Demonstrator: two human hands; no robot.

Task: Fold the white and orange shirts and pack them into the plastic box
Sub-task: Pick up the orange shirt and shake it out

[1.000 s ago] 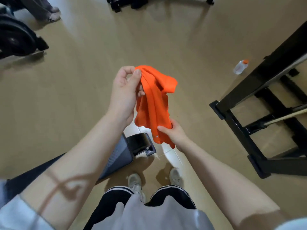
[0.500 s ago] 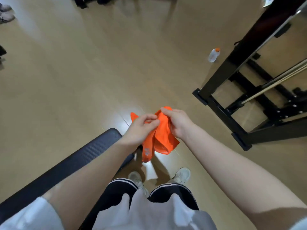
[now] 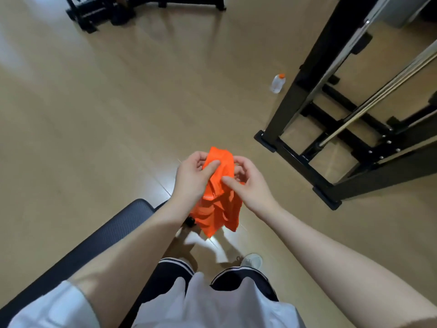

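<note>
Just below the centre of the frame, a bunched bright orange fabric shirt [image 3: 218, 195] hangs in the air between both hands, above the pale wooden plank floor [image 3: 106, 110]. The left hand [image 3: 192, 177] grips the shirt's upper left side, thumb pressed across the front of the cloth and fingers curled behind it. The right hand [image 3: 248, 183] sits just to the right, its thumb laid on the fabric near the middle of the bundle and its fingers curled round the upper right edge; how firmly those fingers pinch cannot be told. The shirt's lower part dangles in loose folds beneath the wrists, its hem ending above the floor near the person's feet. In the lower left a dark ribbed padded bench [image 3: 99, 242] runs diagonally under the left forearm. At the bottom of the frame are the person's white top, black shorts with white stripes, and one light sneaker [image 3: 253, 261]. On the right stands a black metal exercise frame [image 3: 307, 74] with pale rods, and just left of its upright a small clear plastic bottle with an orange cap [image 3: 278, 83] stands on the floor. More black equipment [image 3: 99, 13] lies along the upper left edge.
</note>
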